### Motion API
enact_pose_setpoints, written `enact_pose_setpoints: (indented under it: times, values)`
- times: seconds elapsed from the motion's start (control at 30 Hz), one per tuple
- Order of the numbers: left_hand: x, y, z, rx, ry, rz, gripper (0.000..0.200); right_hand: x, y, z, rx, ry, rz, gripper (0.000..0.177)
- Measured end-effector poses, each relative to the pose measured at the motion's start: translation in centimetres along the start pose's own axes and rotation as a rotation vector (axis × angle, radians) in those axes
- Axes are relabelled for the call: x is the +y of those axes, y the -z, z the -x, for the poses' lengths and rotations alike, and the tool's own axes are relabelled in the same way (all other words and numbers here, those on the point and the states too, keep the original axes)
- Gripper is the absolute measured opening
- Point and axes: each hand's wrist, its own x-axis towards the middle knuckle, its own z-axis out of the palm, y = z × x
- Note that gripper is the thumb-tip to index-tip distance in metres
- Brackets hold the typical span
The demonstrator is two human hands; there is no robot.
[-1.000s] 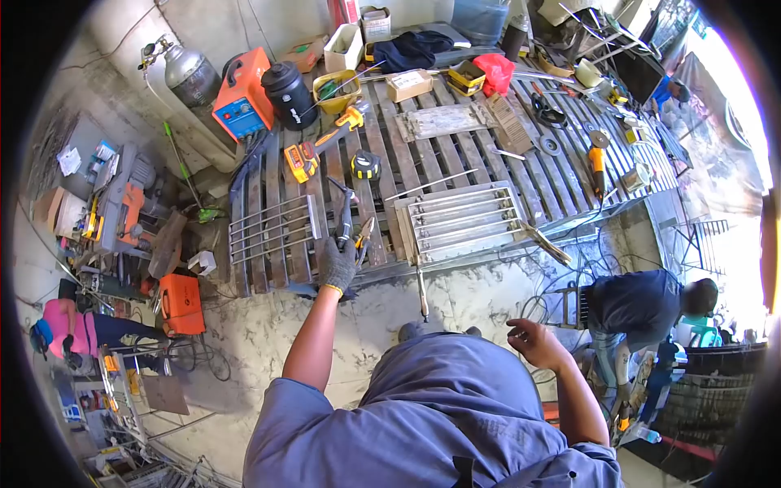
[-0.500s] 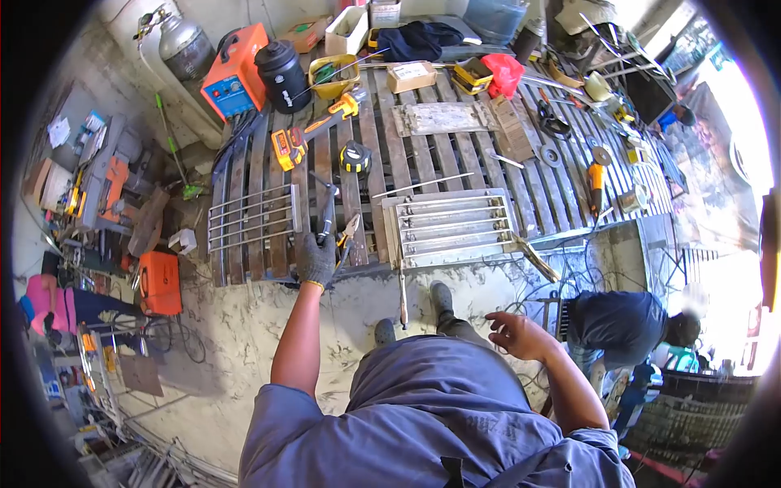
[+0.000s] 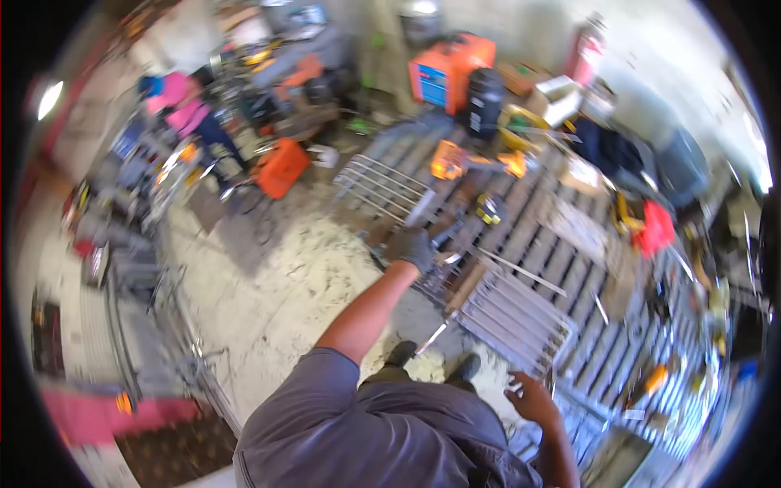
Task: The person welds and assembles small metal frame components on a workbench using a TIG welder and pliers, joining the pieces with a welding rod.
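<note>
My left hand (image 3: 409,247), in a dark grey glove, is at the front edge of the slatted bench (image 3: 582,358). Its fingers are wrapped round a dark-handled welding torch (image 3: 446,231), blurred by motion. Close by the glove are the pliers (image 3: 447,258). A grille of parallel metal bars (image 3: 382,185) lies beyond the hand, to its left. To its right, a framed metal grille (image 3: 517,317) rests flat on the slats, with a thin rod (image 3: 521,271) behind it. My right hand (image 3: 533,398) is bare and holds nothing, fingers apart, near that frame's front corner.
An orange welding machine (image 3: 450,75), a black jug (image 3: 486,102), a yellow power tool (image 3: 450,160) and a tape measure (image 3: 489,209) stand at the back. A red case (image 3: 281,168) is on the floor left. Another person in pink (image 3: 179,102) is beyond it.
My view has swung left, so the bench appears turned and further right. The torch stays in my left hand. The co-worker on the right has left the view.
</note>
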Motion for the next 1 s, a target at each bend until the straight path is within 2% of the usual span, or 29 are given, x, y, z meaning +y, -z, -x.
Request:
enact_pose_setpoints:
  times: [0.03,0.1,0.2,0.3,0.37,0.43,0.47,0.5,0.57,0.6,0.63,0.67,0.7,0.73,0.77,0.9,1.0]
  values:
    - [0.1,0.2,0.6,0.033,0.034,0.019,0.044,0.6,0.2,-1.2,-0.031,0.047,0.011,0.055]
    - [-0.3,-0.8,3.3,0.377,-0.054,-0.057,0.057,-0.6,1.0,-3.3,-0.13,0.072,0.031,0.056]
    - [-2.3,0.9,8.1,0.456,-0.18,-0.035,0.061,-1.7,1.4,-6.7,-0.224,0.216,0.19,0.063]
    - [-6.5,1.7,16.0,0.602,-0.333,-0.04,0.054,-7.2,2.1,-8.1,-0.291,0.188,0.254,0.062]
    - [-11.7,-1.0,21.5,0.476,-0.321,0.001,0.056,-10.7,1.3,-8.8,-0.291,0.22,0.329,0.056]
    - [-17.2,-4.0,28.4,0.274,-0.191,-0.067,0.057,-13.7,-0.4,-9.8,-0.326,0.32,0.421,0.056]
    - [-20.7,-7.1,32.1,0.305,-0.132,-0.06,0.057,-16.6,-1.2,-9.6,-0.372,0.304,0.441,0.056]
    - [-22.8,-8.2,36.6,0.246,0.0,-0.032,0.051,-18.8,-2.6,-9.9,-0.39,0.357,0.447,0.055]
    - [-28.8,-13.5,44.8,-0.074,0.314,-0.009,0.044,-22.8,-6.0,-10.4,-0.434,0.453,0.449,0.054]
    - [-30.8,-15.1,49.4,-0.22,0.448,0.031,0.04,-25.2,-7.9,-10.7,-0.466,0.426,0.496,0.055]
    - [-32.7,-15.7,53.1,-0.507,0.549,0.022,0.045,-27.0,-10.2,-11.6,-0.48,0.462,0.496,0.056]
    - [-35.3,-17.1,55.9,-0.922,0.639,0.072,0.054,-28.5,-13.1,-12.9,-0.497,0.492,0.494,0.056]
    - [-41.3,-25.6,64.7,-0.836,0.188,-0.009,0.056,-29.9,-15.6,-13.4,-0.519,0.517,0.492,0.057]
    - [-42.4,-26.8,68.1,-1.013,0.618,0.253,0.054,-33.8,-17.6,-12.5,-0.51,0.621,0.603,0.059]
    - [-43.4,-27.0,70.9,-1.021,0.76,0.354,0.053,-36.1,-20.0,-12.6,-0.562,0.643,0.605,0.059]
    - [-47.1,-28.2,75.6,-0.934,1.072,0.63,0.049,-44.3,-27.6,-14.4,-0.725,0.71,0.658,0.06]
    - [-49.2,-28.8,75.1,-0.821,1.15,0.805,0.047,-49.4,-31.3,-15.6,-0.754,0.761,0.755,0.062]
